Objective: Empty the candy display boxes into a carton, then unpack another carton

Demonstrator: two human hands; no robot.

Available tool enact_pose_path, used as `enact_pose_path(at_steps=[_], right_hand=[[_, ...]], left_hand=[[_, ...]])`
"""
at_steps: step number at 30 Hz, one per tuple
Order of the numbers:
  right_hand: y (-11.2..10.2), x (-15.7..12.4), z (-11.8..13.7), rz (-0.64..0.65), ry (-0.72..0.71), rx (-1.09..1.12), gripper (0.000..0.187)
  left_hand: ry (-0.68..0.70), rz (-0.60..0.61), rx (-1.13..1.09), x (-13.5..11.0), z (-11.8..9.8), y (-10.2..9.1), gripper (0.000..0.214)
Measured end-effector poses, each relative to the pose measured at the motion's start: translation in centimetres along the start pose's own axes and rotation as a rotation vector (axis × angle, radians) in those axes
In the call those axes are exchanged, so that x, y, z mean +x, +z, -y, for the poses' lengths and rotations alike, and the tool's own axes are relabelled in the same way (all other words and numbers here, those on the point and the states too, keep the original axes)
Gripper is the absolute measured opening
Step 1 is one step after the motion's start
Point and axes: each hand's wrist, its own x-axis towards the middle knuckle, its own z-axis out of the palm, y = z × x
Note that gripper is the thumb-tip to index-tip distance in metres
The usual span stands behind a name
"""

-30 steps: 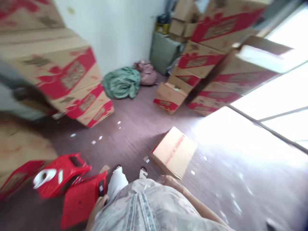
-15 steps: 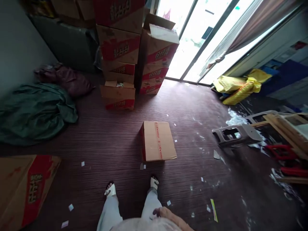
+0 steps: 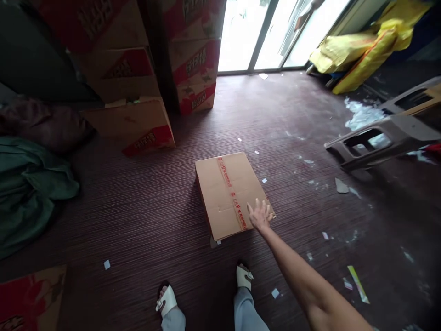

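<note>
A closed cardboard box (image 3: 223,184) sits on the floor ahead of my feet, its top sealed with a strip of red-printed tape (image 3: 225,172). Over the near right corner of its top is my right hand (image 3: 260,215), fingers spread and holding nothing; whether it touches the cardboard I cannot tell. The right arm stretches in from the lower right. My left hand is out of view.
Red-printed boxes are stacked at the back left, with an open box (image 3: 138,122) before them. A green cloth bundle (image 3: 31,188) lies left, another box (image 3: 32,299) at lower left. To the right are an overturned grey plastic stool (image 3: 382,138) and yellow sacks (image 3: 358,53). Paper scraps dot the floor.
My right hand has reached forward from near my lap to above the box, its fingers spreading. The view has tilted down and come closer; the box looks larger.
</note>
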Motion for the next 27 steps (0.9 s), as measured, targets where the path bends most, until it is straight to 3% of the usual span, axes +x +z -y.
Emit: enact_pose_path(at_steps=[2,4,6,10,13,15,18,23,27], right_hand=[[1.9,4.6,-0.8,-0.039,0.081,0.008,0.073],[4.0,7.9,-2.2,-0.048,0.150,0.002,0.077],[6.1,10.1,-4.1,-0.088,0.182,0.008,0.080],[9.0,11.9,-7.0,-0.258,0.119,0.037,0.084],[9.8,12.6,-7.9,-0.312,0.077,0.026,0.083],[10.1,12.9,-8.1,-0.324,0.062,0.016,0.084],[10.3,13.1,-8.4,-0.329,0.052,-0.003,0.086],[10.7,13.4,-8.6,-0.317,0.060,-0.028,0.092],[10.2,13.6,-9.1,-0.289,0.032,-0.021,0.089]], left_hand=[[-0.065,-0.077,0.036,4.5,-1.3,-1.6,0.038],[-0.123,-0.237,0.117,9.6,-4.0,-4.8,0.049],[-0.127,-0.448,0.275,15.5,-8.2,-8.7,0.062],[-0.042,-0.696,0.500,28.1,-18.3,-14.8,0.074],[0.032,-0.747,0.565,36.3,-24.2,-16.2,0.083],[0.127,-0.659,0.585,40.6,-26.7,-16.0,0.095],[0.166,-0.527,0.595,45.0,-28.0,-14.8,0.110],[0.166,-0.765,0.592,48.0,-27.4,-12.7,0.108],[0.104,-0.809,0.471,48.0,-25.5,-11.8,0.105]])
